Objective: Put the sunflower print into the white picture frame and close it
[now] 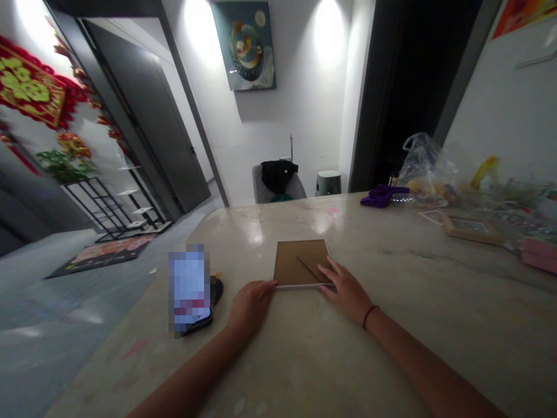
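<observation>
The square picture frame (300,264) lies flat on the table, brown backing up with a diagonal strut across it and a white edge facing you. It sits directly in front of you, between your two hands. Your left hand (251,307) is loosely curled, its fingertips at the near left corner; you can't tell from this view whether it grips the frame. Your right hand (343,290) lies open with spread fingers, resting over the near right corner. A dark cord bracelet (369,315) circles your right wrist. On the pale stone tabletop (391,325), a phone (189,290), pixelated, lies just left of your left hand. Farther right stand a clear plastic bag (426,168), a purple-handled tool (380,195), and a small wooden frame (472,229).
</observation>
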The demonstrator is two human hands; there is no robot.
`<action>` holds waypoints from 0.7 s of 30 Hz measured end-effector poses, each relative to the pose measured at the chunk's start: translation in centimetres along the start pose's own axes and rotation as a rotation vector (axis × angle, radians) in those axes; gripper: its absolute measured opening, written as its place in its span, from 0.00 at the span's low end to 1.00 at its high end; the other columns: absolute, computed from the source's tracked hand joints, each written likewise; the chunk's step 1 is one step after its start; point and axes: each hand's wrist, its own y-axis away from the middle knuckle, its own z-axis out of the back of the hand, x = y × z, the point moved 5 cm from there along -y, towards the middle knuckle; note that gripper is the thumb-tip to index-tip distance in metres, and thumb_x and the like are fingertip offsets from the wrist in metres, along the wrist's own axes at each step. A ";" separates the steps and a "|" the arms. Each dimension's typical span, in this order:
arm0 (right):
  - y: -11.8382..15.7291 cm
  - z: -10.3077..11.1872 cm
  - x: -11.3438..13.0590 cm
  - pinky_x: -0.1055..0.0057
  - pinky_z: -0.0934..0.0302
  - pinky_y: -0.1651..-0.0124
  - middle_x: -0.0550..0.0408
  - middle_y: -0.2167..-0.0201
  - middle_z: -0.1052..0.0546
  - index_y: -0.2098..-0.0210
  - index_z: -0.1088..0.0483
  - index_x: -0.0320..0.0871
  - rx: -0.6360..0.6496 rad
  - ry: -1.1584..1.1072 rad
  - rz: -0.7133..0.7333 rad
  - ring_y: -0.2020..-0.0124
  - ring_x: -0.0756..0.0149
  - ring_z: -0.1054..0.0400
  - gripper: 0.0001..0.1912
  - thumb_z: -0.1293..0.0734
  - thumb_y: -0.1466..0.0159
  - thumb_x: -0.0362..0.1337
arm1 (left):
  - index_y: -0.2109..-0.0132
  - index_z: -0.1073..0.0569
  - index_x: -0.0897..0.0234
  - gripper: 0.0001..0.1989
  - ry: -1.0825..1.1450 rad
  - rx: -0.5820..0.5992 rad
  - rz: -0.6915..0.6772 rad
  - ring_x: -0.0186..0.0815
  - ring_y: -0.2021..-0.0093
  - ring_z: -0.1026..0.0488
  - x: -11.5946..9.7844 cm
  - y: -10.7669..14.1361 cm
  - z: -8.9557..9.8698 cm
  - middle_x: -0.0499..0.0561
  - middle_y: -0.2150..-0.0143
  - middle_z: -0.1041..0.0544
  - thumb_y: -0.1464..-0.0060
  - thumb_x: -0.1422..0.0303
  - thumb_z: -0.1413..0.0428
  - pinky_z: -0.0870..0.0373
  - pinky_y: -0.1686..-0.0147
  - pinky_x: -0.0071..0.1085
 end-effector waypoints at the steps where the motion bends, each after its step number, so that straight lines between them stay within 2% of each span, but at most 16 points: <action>1: -0.1 -0.2 0.1 0.56 0.45 0.45 0.43 0.43 0.38 0.48 0.36 0.44 -0.022 0.022 -0.007 0.45 0.56 0.42 0.22 0.38 0.41 0.41 | 0.55 0.26 0.57 0.15 -0.027 0.000 0.007 0.40 0.57 0.27 0.0 -0.1 0.0 0.52 0.58 0.22 0.45 0.65 0.54 0.32 0.56 0.37; 5: -0.1 -0.4 0.5 0.55 0.43 0.47 0.43 0.47 0.34 0.49 0.35 0.44 -0.046 0.090 -0.010 0.47 0.56 0.40 0.19 0.40 0.40 0.39 | 0.54 0.26 0.58 0.15 -0.089 0.002 -0.036 0.39 0.57 0.28 -0.6 0.1 0.2 0.51 0.57 0.23 0.44 0.67 0.54 0.33 0.56 0.37; 9: 0.0 0.7 0.6 0.55 0.45 0.47 0.45 0.48 0.35 0.45 0.39 0.45 -0.063 0.096 0.032 0.47 0.56 0.42 0.24 0.39 0.41 0.41 | 0.51 0.29 0.59 0.16 -0.123 -0.056 -0.085 0.39 0.58 0.28 -1.1 0.5 0.8 0.51 0.58 0.23 0.43 0.65 0.55 0.34 0.56 0.36; 11: 0.0 2.0 0.4 0.57 0.43 0.50 0.45 0.53 0.32 0.42 0.44 0.44 -0.158 0.107 0.002 0.52 0.57 0.39 0.25 0.42 0.39 0.40 | 0.44 0.38 0.59 0.20 -0.147 -0.150 -0.055 0.38 0.61 0.29 -1.0 0.7 1.4 0.51 0.61 0.24 0.43 0.66 0.56 0.35 0.58 0.35; 13: -0.1 3.0 -0.1 0.60 0.40 0.55 0.46 0.62 0.30 0.39 0.51 0.41 -0.248 0.152 -0.066 0.59 0.58 0.36 0.27 0.47 0.38 0.33 | 0.38 0.50 0.62 0.26 -0.178 -0.239 -0.013 0.38 0.63 0.30 -0.9 0.8 1.9 0.52 0.63 0.25 0.43 0.68 0.56 0.36 0.59 0.34; 14: -0.1 3.1 -0.3 0.62 0.40 0.58 0.47 0.66 0.29 0.38 0.55 0.40 -0.254 0.188 -0.088 0.63 0.59 0.36 0.29 0.49 0.39 0.30 | 0.36 0.55 0.64 0.28 -0.191 -0.243 -0.003 0.38 0.63 0.31 -0.8 0.8 1.9 0.52 0.64 0.25 0.43 0.70 0.56 0.36 0.59 0.35; 18: 0.2 1.9 -0.8 0.67 0.41 0.67 0.49 0.71 0.29 0.37 0.65 0.38 -0.096 0.329 -0.084 0.71 0.62 0.36 0.40 0.49 0.48 0.20 | 0.36 0.64 0.72 0.34 -0.208 -0.095 0.015 0.38 0.65 0.32 -0.6 0.7 0.7 0.54 0.66 0.26 0.45 0.74 0.57 0.37 0.60 0.34; 21: 0.4 1.3 -0.9 0.67 0.41 0.69 0.47 0.70 0.28 0.37 0.67 0.36 -0.057 0.323 -0.107 0.71 0.62 0.35 0.40 0.49 0.48 0.20 | 0.36 0.65 0.73 0.34 -0.183 -0.085 0.028 0.38 0.65 0.32 -0.5 0.7 0.5 0.54 0.66 0.27 0.44 0.71 0.57 0.38 0.58 0.35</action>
